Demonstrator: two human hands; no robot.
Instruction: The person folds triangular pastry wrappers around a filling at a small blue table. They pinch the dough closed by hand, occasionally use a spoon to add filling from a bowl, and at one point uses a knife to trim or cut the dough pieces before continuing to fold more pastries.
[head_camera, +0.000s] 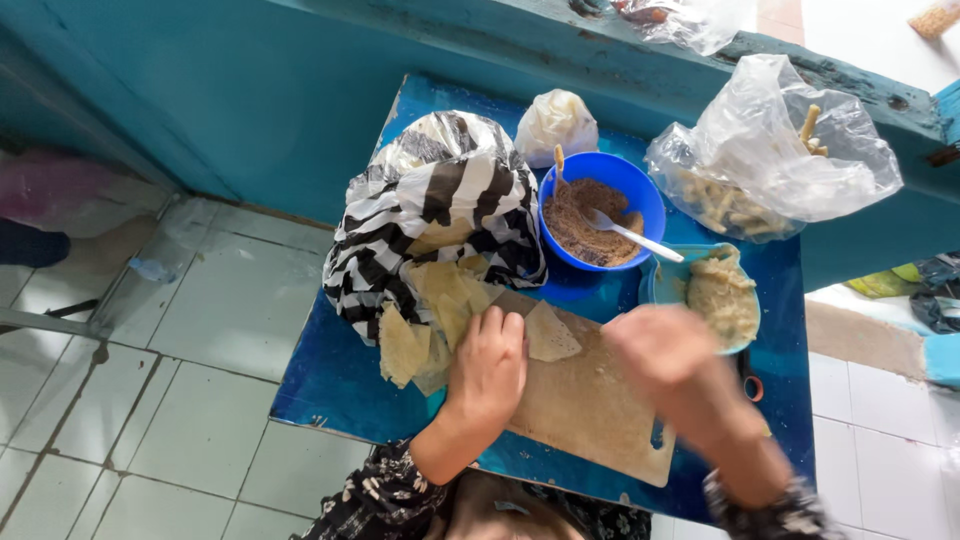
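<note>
Pressing flat on wrappers (440, 300) beside a striped bag (440, 200), left hand (487, 365); right hand (665, 350) blurred, grip unclear.

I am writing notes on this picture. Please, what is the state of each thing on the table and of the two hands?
left hand: flat on wrappers, holds nothing
right hand: blurred, over board, grip unclear
striped bag: open, wrappers spilling out
blue bowl: filled with brown filling, spoon inside
spoon: leaning on bowl rim
clear bag: open, sticks inside
cutting board: lying flat
</note>
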